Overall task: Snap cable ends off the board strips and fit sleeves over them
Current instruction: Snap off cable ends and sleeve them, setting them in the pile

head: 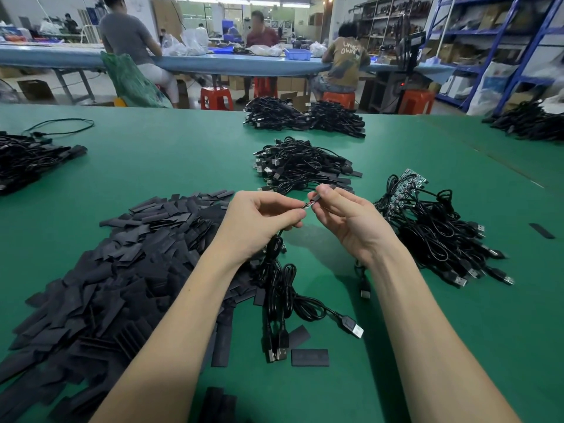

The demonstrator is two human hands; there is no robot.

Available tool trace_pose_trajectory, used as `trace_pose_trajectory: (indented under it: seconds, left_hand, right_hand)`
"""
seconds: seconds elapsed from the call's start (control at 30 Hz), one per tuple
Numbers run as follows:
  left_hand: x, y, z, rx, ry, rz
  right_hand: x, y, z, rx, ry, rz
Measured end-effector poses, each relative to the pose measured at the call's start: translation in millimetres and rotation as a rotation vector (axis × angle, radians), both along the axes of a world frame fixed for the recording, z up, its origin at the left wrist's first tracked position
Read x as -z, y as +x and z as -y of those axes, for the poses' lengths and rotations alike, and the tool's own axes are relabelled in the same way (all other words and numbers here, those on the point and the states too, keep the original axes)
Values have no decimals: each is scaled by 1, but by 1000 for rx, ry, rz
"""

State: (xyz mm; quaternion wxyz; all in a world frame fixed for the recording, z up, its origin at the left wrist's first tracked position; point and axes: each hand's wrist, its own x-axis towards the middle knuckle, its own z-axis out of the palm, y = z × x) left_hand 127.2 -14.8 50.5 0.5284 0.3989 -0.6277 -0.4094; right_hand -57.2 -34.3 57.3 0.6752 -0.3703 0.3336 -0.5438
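Note:
My left hand (262,218) pinches a small cable end (306,206) whose black cable (274,270) hangs down to the green table (183,154). My right hand (345,215) pinches a black sleeve (317,195) right at the tip of that cable end. A big heap of flat black sleeves (128,270) lies to the left. On the right lies a bundle of cables still joined to green board strips (412,184). A pile of sleeved cables (302,169) sits just beyond my hands.
More cable piles lie at the far middle (305,117), far right (531,123) and left edge (27,163). Loose USB plugs (354,329) and single sleeves (309,357) lie between my forearms. People sit at a blue bench (229,64) behind; shelving stands at the right.

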Motion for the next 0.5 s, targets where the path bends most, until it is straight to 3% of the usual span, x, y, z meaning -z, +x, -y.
trace_pose_trajectory:
  seconds: [0.5]
  left_hand:
    - [-1,-1,1,50,-18,-32]
  right_hand:
    - [3,2,-4,-35,-51,42]
